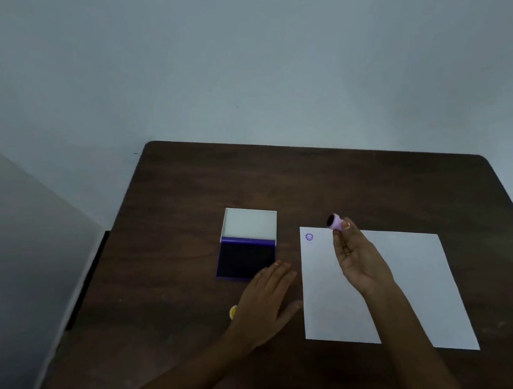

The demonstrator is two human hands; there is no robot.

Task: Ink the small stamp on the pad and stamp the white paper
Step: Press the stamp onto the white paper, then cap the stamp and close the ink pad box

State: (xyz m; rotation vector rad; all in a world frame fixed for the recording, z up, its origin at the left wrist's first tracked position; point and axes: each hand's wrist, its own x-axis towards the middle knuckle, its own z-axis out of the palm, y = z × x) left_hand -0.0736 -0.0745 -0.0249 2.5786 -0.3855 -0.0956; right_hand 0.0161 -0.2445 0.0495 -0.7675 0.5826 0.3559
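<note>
Stamp (335,222) pinched in right hand (358,258) fingertips, lifted off the paper (411,280), hovering over paper's far-left corner area. Stamp body lilac, dark inked face tipped toward the left, facing the pad (246,258). Right hand palm turned up and leftward, thumb and first fingers closed on stamp, other fingers loosely curled. Right forearm crosses over paper from its near edge.

Paper white, flat on table (341,180), one purple smiley-type print (309,237) in its far-left corner, just left of the held stamp. Rest of visible sheet blank.

Pad left of paper, small gap between them, not touching. Pad open: dark blue-purple ink surface nearer, white lid (249,223) hinged back on the far side, lying away from the person.

Left hand (266,302) flat on table, palm down, fingers spread slightly and extended, holding nothing. It sits left of paper's near-left part; fingertips reach pad's near-right corner, seem to touch or overlap its edge, cannot tell for sure. Thumb points toward paper's left edge, right beside it.

Yellow round item (233,312) left of paper, mostly hidden behind left hand's wrist side, only a sliver shows; cannot tell what it is.

Table dark brown wood, rounded far corners, against pale wall (237,56).
</note>
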